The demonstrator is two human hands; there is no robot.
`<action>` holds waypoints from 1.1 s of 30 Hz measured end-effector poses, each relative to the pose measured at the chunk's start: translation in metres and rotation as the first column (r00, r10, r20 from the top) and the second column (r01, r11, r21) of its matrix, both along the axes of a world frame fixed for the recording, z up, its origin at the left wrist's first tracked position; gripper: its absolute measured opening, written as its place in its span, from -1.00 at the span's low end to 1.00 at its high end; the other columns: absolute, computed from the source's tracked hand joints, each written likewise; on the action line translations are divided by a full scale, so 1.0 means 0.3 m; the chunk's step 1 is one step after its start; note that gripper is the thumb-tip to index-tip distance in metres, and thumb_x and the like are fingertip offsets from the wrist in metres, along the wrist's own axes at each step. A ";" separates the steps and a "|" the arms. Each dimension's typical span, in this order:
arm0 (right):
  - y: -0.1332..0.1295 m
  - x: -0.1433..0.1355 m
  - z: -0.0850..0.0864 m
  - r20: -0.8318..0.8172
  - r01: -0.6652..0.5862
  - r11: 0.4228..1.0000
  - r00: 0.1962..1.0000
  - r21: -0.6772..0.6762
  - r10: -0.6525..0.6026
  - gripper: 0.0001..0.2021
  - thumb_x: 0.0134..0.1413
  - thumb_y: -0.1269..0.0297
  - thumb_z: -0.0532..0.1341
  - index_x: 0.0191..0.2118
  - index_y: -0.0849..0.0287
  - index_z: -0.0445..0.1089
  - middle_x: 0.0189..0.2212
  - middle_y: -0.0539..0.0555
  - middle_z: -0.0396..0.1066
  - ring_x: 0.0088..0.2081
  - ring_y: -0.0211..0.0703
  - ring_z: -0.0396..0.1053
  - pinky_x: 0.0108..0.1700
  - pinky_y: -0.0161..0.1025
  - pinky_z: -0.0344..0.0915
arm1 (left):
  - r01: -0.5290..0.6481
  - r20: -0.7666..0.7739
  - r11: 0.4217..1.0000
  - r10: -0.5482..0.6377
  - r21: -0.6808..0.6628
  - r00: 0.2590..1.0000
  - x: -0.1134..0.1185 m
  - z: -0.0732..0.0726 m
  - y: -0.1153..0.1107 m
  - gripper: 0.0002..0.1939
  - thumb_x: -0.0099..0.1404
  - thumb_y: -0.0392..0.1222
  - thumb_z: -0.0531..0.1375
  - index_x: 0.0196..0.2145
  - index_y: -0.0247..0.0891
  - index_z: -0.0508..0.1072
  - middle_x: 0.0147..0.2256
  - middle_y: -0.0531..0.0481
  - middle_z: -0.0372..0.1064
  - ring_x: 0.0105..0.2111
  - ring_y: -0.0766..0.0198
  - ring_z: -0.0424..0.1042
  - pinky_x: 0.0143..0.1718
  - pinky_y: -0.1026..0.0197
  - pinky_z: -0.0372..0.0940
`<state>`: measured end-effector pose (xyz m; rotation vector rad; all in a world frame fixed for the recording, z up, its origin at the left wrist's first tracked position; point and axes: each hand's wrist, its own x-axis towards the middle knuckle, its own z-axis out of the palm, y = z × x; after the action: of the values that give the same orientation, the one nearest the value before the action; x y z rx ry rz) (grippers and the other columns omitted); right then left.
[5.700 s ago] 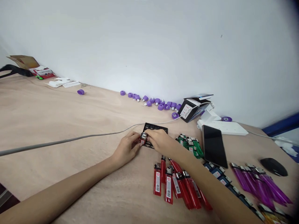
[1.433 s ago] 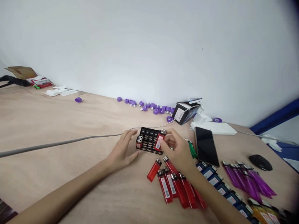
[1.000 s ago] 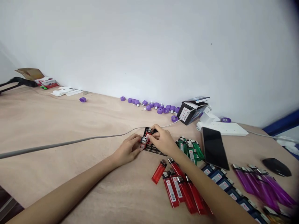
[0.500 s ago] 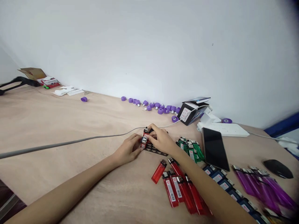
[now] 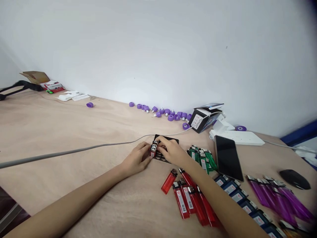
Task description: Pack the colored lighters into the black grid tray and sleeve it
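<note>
A black slotted tray (image 5: 162, 159) lies on the table between my hands, partly hidden by them. Several red lighters (image 5: 153, 152) stand upright in a row along its left side, metal tops facing up. My left hand (image 5: 136, 158) presses thumb and fingers against this row from the left. My right hand (image 5: 172, 150) reaches over the tray, its fingers closed around the rearmost lighter of the row; the fingers hide most of that lighter. Nearest to my right forearm lie loose red lighters (image 5: 181, 200), some with white labels.
Green lighters (image 5: 204, 162), dark blue lighters (image 5: 239, 196) and purple lighters (image 5: 279, 198) lie on the right. A phone (image 5: 229, 158), mouse (image 5: 294, 179), power strip (image 5: 237, 136) and black box (image 5: 201, 120) are there too. Purple caps (image 5: 170, 114) line the wall; a grey cable (image 5: 94, 147) crosses behind.
My right hand has brought its red lighter toward me, close against the others in the row, uncovering the tray's back edge. The left hand stays almost still.
</note>
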<state>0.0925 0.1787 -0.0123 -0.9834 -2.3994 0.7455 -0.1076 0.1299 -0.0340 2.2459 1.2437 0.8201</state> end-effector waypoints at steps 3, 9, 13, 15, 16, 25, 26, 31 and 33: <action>-0.005 0.003 -0.016 0.070 0.016 0.995 0.997 0.094 -0.022 -0.78 0.26 0.50 0.07 -0.05 0.14 0.33 -0.23 0.12 0.51 -0.20 -0.08 0.43 -0.16 -0.24 0.22 | -0.011 -0.011 1.000 0.011 0.009 1.000 0.001 -0.003 -0.002 -0.76 0.32 -0.29 0.11 -0.05 -0.24 0.39 -0.08 -0.16 0.34 -0.06 0.10 0.37 0.03 0.07 0.32; -0.005 -0.006 -0.031 0.115 0.020 0.990 0.993 0.139 -0.036 -0.84 0.24 0.53 0.09 -0.17 0.17 0.34 -0.29 0.09 0.48 -0.19 -0.08 0.40 -0.12 -0.22 0.19 | -0.016 -0.039 0.999 0.017 0.039 0.999 0.004 -0.010 -0.007 -0.70 0.30 -0.31 0.11 0.00 -0.23 0.38 -0.04 -0.17 0.33 -0.02 0.08 0.35 0.07 0.02 0.30; -0.013 -0.006 -0.020 0.128 0.036 0.990 0.990 0.139 -0.054 -0.83 0.22 0.53 0.10 -0.16 0.18 0.36 -0.28 0.11 0.48 -0.18 -0.06 0.41 -0.12 -0.20 0.21 | -0.025 -0.063 0.998 0.028 0.052 0.998 0.007 -0.015 -0.010 -0.72 0.30 -0.31 0.10 -0.03 -0.23 0.39 -0.05 -0.17 0.32 -0.02 0.08 0.35 0.09 0.03 0.29; -0.025 0.003 -0.006 0.123 0.061 0.988 0.989 0.141 -0.079 -0.81 0.23 0.52 0.10 -0.11 0.18 0.36 -0.22 0.14 0.49 -0.14 -0.06 0.41 -0.08 -0.19 0.23 | -0.031 -0.074 0.998 0.036 0.060 0.997 0.008 -0.019 -0.013 -0.73 0.29 -0.32 0.10 -0.06 -0.22 0.39 -0.05 -0.15 0.32 -0.01 0.08 0.35 0.09 0.04 0.29; -0.037 0.013 0.004 0.112 0.081 0.986 0.989 0.144 -0.098 -0.79 0.23 0.51 0.10 -0.08 0.18 0.36 -0.19 0.16 0.49 -0.12 -0.06 0.41 -0.06 -0.18 0.24 | -0.040 -0.076 0.997 0.045 0.068 0.996 0.009 -0.020 -0.015 -0.73 0.28 -0.32 0.10 -0.05 -0.22 0.38 -0.05 -0.15 0.32 -0.01 0.08 0.35 0.09 0.03 0.29; -0.341 0.177 0.030 -0.099 0.288 0.953 0.955 0.098 -0.278 -0.82 0.27 0.43 0.05 -0.18 0.10 0.38 -0.31 0.06 0.54 -0.29 -0.12 0.50 -0.23 -0.22 0.36 | -0.202 0.075 0.901 0.187 0.384 0.979 0.066 0.019 -0.149 -0.68 0.28 -0.26 0.09 -0.02 -0.24 0.14 -0.27 -0.07 0.29 -0.35 0.18 0.34 -0.32 0.14 0.32; -0.382 0.192 0.017 -0.121 0.313 0.942 0.947 0.121 -0.299 -0.82 0.27 0.42 0.05 -0.19 0.09 0.39 -0.32 0.05 0.54 -0.31 -0.13 0.51 -0.25 -0.24 0.37 | -0.116 0.028 0.923 0.114 0.368 0.993 0.086 0.024 -0.175 -0.78 0.29 -0.25 0.08 -0.11 -0.21 0.16 -0.36 0.00 0.28 -0.42 0.22 0.32 -0.39 0.19 0.29; -0.518 0.237 -0.064 -0.270 0.478 0.862 0.864 0.170 -0.426 -0.87 0.24 0.37 0.14 -0.18 0.07 0.42 -0.38 0.03 0.56 -0.40 -0.14 0.51 -0.33 -0.27 0.38 | 0.119 -0.342 0.992 -0.100 0.036 0.934 0.190 0.030 -0.260 -0.88 0.34 -0.12 0.06 -0.22 -0.19 0.21 -0.37 -0.03 0.38 -0.42 0.16 0.42 -0.39 0.17 0.32; -0.535 0.241 -0.081 -0.308 0.487 0.855 0.853 0.177 -0.421 -0.87 0.22 0.37 0.16 -0.18 0.06 0.43 -0.41 0.02 0.56 -0.45 -0.15 0.49 -0.38 -0.28 0.36 | 0.084 -0.441 0.996 -0.086 -0.023 0.894 0.213 0.029 -0.266 -0.85 0.36 -0.15 0.04 -0.14 -0.22 0.23 -0.29 -0.10 0.42 -0.35 0.10 0.46 -0.33 0.13 0.35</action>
<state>0.1649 0.0183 -0.0366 -1.2043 -1.8658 0.3555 -0.0438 0.0503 -0.0252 2.5522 1.3176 0.2744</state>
